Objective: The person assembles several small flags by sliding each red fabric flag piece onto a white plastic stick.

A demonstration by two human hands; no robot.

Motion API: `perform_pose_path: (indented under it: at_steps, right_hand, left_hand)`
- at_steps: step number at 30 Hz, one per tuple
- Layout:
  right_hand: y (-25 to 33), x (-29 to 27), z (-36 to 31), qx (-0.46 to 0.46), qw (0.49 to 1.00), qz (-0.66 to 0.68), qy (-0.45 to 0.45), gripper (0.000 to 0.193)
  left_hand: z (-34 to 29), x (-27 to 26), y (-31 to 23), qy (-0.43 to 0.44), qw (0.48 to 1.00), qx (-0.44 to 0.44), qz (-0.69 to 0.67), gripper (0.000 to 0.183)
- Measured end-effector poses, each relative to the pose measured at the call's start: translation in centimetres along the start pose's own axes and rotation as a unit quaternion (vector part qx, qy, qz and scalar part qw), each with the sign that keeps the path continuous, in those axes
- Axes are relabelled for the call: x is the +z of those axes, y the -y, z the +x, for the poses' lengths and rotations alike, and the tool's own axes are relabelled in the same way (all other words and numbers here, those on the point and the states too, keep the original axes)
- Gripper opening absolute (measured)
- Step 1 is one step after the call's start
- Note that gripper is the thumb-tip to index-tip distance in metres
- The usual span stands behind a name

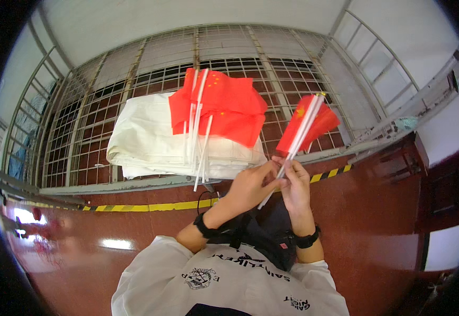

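Observation:
Both of my hands are closed round the white sticks of small red hand flags [321, 124], which tilt up and to the right. My left hand [251, 185] pinches the sticks from the left, and my right hand [297, 185] grips them from the other side. Yellow stars show on the red cloth, and a gold tip sits at the top of the sticks. Several more red flags [240, 100] with white sticks lie in a pile to the left, on a folded white cloth [145, 126]. The exact number of flags in my hands cannot be made out.
The white cloth rests on a metal bed frame with a wire mesh base [90, 105]. Railings [382, 52] rise at its ends. Yellow and black tape [155, 206] runs along the reddish floor [150, 242] below. Dark wooden furniture [445, 189] stands at the right.

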State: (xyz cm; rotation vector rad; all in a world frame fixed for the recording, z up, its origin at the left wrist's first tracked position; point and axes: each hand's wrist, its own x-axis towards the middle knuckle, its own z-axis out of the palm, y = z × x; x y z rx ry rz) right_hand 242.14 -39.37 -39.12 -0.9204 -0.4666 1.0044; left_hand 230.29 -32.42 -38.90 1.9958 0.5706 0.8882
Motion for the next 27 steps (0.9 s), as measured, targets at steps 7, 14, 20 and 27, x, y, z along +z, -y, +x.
perform_pose_path:
  at_steps: [7, 14, 20, 27]
  right_hand:
    - [1.5, -2.7, 1.1, -0.071, 0.994, -0.029, -0.084, 0.016]
    - [1.0, -2.9, 1.1, -0.052, 0.994, -0.056, -0.078, 0.012]
    - [1.4, -1.7, 0.2, -0.056, 0.994, -0.066, -0.061, 0.012]
    - [0.3, -1.1, -0.4, -0.016, 0.999, -0.044, -0.014, 0.013]
  left_hand:
    - [-1.1, -9.9, 2.9, -0.157, 0.887, -0.093, 0.423, 0.023]
    - [-1.0, -9.3, 2.5, -0.146, 0.911, -0.094, 0.376, 0.02]
    - [-1.5, -8.5, -1.0, -0.156, 0.948, -0.141, 0.24, 0.018]
    - [-2.6, -5.9, -2.2, 0.01, 0.962, -0.199, -0.186, 0.016]
